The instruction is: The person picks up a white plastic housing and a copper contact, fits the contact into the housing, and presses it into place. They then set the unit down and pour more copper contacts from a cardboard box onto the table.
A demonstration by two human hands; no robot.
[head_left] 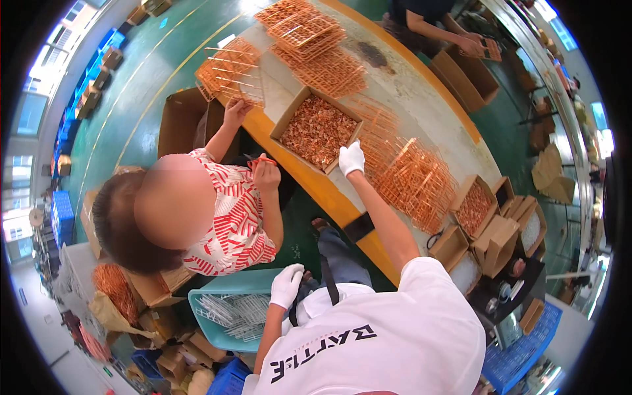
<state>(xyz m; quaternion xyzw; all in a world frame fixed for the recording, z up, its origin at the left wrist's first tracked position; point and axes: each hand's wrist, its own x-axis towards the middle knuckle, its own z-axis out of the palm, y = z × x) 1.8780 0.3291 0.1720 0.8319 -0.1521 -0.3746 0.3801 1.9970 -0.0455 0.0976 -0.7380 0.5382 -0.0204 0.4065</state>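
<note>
My right hand, in a white glove, grips the near right side of an open cardboard box on the workbench. Small copper-coloured pieces fill the box. My left hand, gloved too, hangs low by my body with nothing visible in it, its fingers loosely extended. It is nearest to a teal bin holding silvery wire-like frames. Right of the box, stacked copper-coloured lattice frames lie close to my right forearm.
At my left a co-worker in a red-and-white top holds red-handled cutters and touches a copper lattice frame. More frames are stacked at the far end. Small cartons crowd the bench's right end. Another person works across the bench.
</note>
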